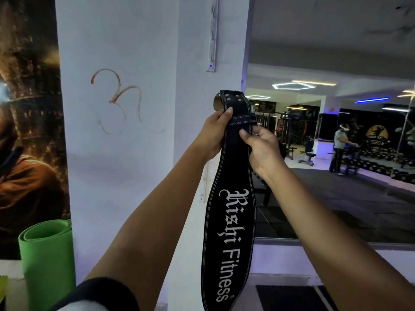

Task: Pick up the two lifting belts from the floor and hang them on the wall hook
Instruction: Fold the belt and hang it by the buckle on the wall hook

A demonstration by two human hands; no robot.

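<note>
A black lifting belt point(229, 221) with white stitching and white lettering hangs straight down in front of a white pillar. My left hand point(213, 135) grips its upper part from the left side. My right hand point(258, 144) pinches the belt just below its stitched loop from the right. The punched end of the belt curls over above both hands. A white hook rail point(213, 37) is fixed vertically on the pillar above the belt, clear of it. Only one belt is in view.
A rolled green mat point(48, 261) stands at the lower left against a dark poster point(27, 131). A large wall mirror point(336, 153) on the right reflects gym machines and a standing person. A dark floor mat point(289, 297) lies at the bottom right.
</note>
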